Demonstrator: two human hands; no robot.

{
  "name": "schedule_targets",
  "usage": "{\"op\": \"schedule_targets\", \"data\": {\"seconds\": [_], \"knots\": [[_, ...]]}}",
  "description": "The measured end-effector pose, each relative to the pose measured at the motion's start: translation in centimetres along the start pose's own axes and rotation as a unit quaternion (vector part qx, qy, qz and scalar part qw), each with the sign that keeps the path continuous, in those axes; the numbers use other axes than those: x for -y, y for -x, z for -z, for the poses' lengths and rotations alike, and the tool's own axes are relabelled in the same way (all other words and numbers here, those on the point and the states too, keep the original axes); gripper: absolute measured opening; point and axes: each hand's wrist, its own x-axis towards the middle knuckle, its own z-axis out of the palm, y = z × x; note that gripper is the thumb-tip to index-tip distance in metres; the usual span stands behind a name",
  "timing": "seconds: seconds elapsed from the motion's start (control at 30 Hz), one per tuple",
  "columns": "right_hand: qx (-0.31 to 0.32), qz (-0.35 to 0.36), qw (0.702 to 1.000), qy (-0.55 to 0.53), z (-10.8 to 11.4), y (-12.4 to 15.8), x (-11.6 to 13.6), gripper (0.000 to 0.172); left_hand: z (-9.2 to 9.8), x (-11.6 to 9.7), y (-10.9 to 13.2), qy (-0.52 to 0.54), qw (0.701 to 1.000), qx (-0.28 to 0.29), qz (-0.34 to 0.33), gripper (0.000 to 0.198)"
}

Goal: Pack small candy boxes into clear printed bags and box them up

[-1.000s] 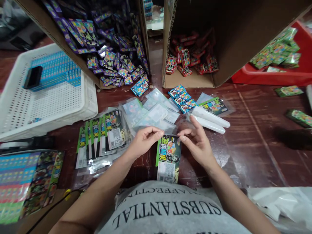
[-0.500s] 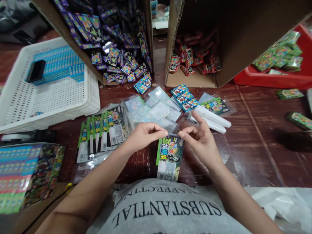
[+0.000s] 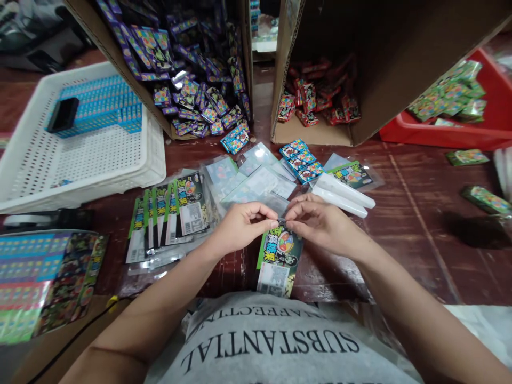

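My left hand [image 3: 250, 226] and my right hand [image 3: 322, 224] meet in front of my body at the upper edge of a black and green printed plastic bag [image 3: 276, 258]. Thumb and forefinger of each hand are pinched on that edge, the fingertips almost touching. Flat on the table, the bag shows yellow and blue characters and a white label block at its near end. Behind my hands lie overlapping clear plastic bags [image 3: 256, 184]. Three blue candy packets [image 3: 301, 160] rest just beyond my right hand, beside two white rolled strips [image 3: 344, 196].
Similar printed bags [image 3: 186, 205] lie fanned at left. A white basket [image 3: 154, 154] holds blue packets and a black phone-like object. Cardboard boxes hold purple packets [image 3: 188, 96] and red packets [image 3: 308, 96]. A red bin [image 3: 424, 133] with green packets stands at right. Printed sheets [image 3: 36, 282] lie near left.
My right hand has moved left toward my left hand, and its raised fingers have folded down. Both pinches are now closer together on the bag's upper edge. The bag has hardly shifted.
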Motion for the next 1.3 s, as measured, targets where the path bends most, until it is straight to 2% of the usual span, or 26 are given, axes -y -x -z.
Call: {"op": "schedule_targets", "data": {"seconds": [0.1, 0.23, 0.3, 0.4, 0.47, 0.5, 0.6, 0.63, 0.67, 0.73, 0.77, 0.8, 0.87, 0.93, 0.97, 1.03, 1.1, 1.2, 1.3], "knots": [[-0.045, 0.011, 0.997, 0.055, -1.1, 0.2, -0.6, 0.014, 0.2, 0.2, 0.2, 0.002, 1.000, -0.006, 0.002, 0.012], [-0.111, 0.070, 0.982, 0.136, -1.9, 1.0, -0.6, 0.021, 0.1, 0.7, 1.1, 0.020, 0.999, -0.033, -0.003, 0.008], [-0.077, 0.094, 0.978, 0.169, -2.0, 0.9, -0.7, 0.018, 0.2, 1.2, 1.9, 0.029, 0.999, -0.037, -0.013, 0.009], [0.042, 0.119, 0.980, 0.154, -2.1, -1.3, -0.8, 0.019, 1.4, 2.1, 3.6, 0.060, 0.997, -0.049, -0.022, 0.016], [0.123, 0.120, 0.979, 0.107, -2.7, -4.1, -0.1, 0.021, 2.9, 2.4, 5.8, 0.108, 0.989, -0.096, -0.033, 0.029], [0.143, 0.121, 0.979, 0.082, -3.4, -5.7, 0.7, 0.022, 3.7, 2.3, 7.4, 0.128, 0.983, -0.128, -0.035, 0.042], [0.118, 0.118, 0.986, -0.014, -7.0, -10.5, 4.3, 0.023, 6.0, 1.8, 13.6, 0.099, 0.974, -0.204, -0.010, 0.091], [0.113, 0.112, 0.986, -0.056, -8.7, -12.0, 5.8, 0.023, 6.7, 1.6, 15.9, 0.053, 0.973, -0.224, 0.002, 0.093], [0.122, 0.109, 0.981, -0.103, -10.6, -13.4, 7.2, 0.024, 7.4, 1.5, 18.1, -0.006, 0.968, -0.249, 0.013, 0.083], [0.184, 0.110, 0.958, -0.189, -14.9, -15.9, 9.8, 0.028, 8.8, 1.5, 22.2, -0.137, 0.934, -0.329, 0.028, 0.059], [0.222, 0.103, 0.944, -0.220, -17.1, -17.1, 10.9, 0.031, 9.4, 1.7, 23.9, -0.208, 0.902, -0.378, 0.031, 0.054], [0.261, 0.084, 0.930, -0.246, -19.3, -18.3, 11.8, 0.035, 10.1, 2.1, 25.5, -0.283, 0.859, -0.426, 0.037, 0.055], [0.344, 0.016, 0.897, -0.275, -23.3, -20.5, 13.2, 0.049, 11.4, 3.1, 27.8, -0.432, 0.752, -0.495, 0.052, 0.064], [0.439, -0.031, 0.859, -0.261, -26.8, -22.4, 14.2, 0.058, 12.6, 4.6, 29.3, -0.543, 0.657, -0.519, 0.069, 0.068], [0.480, -0.038, 0.842, -0.241, -28.3, -23.2, 14.6, 0.056, 13.0, 5.3, 29.9, -0.575, 0.625, -0.522, 0.078, 0.068], [0.536, -0.008, 0.820, -0.197, -30.7, -24.4, 15.3, 0.052, 13.7, 6.4, 30.6, -0.606, 0.596, -0.519, 0.093, 0.068], [0.547, 0.079, 0.817, -0.163, -32.3, -25.1, 15.9, 0.053, 14.1, 7.2, 31.3, -0.609, 0.595, -0.512, 0.111, 0.066], [0.486, 0.279, 0.824, -0.088, -33.3, -25.6, 16.8, 0.039, 14.2, 7.9, 32.1, -0.593, 0.603, -0.526, 0.091, 0.073], [0.406, 0.409, 0.816, -0.050, -33.7, -25.6, 17.5, 0.034, 14.3, 8.4, 32.6, -0.592, 0.559, -0.581, 0.018, 0.094]]}}
